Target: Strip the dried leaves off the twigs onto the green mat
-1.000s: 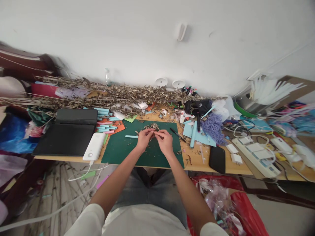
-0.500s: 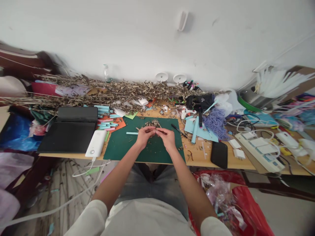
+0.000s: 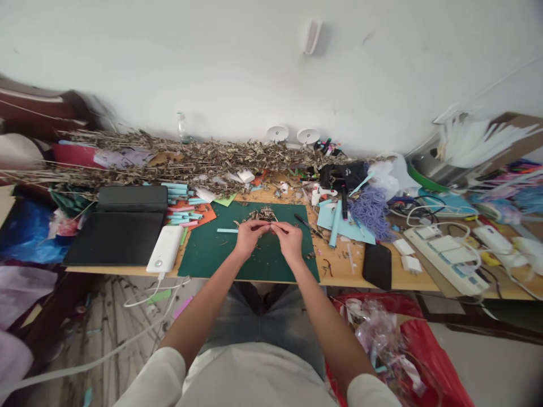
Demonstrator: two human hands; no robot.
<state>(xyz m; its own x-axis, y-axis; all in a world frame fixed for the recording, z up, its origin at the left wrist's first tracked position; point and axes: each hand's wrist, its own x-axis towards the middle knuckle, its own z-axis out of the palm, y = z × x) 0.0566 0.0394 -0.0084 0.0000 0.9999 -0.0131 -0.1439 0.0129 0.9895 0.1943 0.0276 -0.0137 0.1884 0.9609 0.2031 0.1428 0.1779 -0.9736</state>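
Observation:
Over the green cutting mat (image 3: 207, 254), my left hand (image 3: 250, 236) and my right hand (image 3: 289, 237) meet fingertip to fingertip. Both are closed in a pinch, and whatever lies between the fingers is too small to make out. Just beyond the fingertips sits a small heap of dried plant bits (image 3: 262, 214). A thin light-blue paper tube (image 3: 226, 230) lies on the mat, its right end reaching my left hand. To the right of my right hand rests a black pen (image 3: 302, 219).
Dried stems (image 3: 203, 158) run along the wall side. At left are a black tablet case (image 3: 119, 237), a white power bank (image 3: 165, 249) and rolled blue paper tubes (image 3: 182, 192). Rightward lie purple yarn (image 3: 371, 212), a black phone (image 3: 377, 265) and a power strip (image 3: 449, 263).
My fingertips have shifted slightly and my right fingers look straighter against the left ones. The view has moved a little; the things on the table stay where they were.

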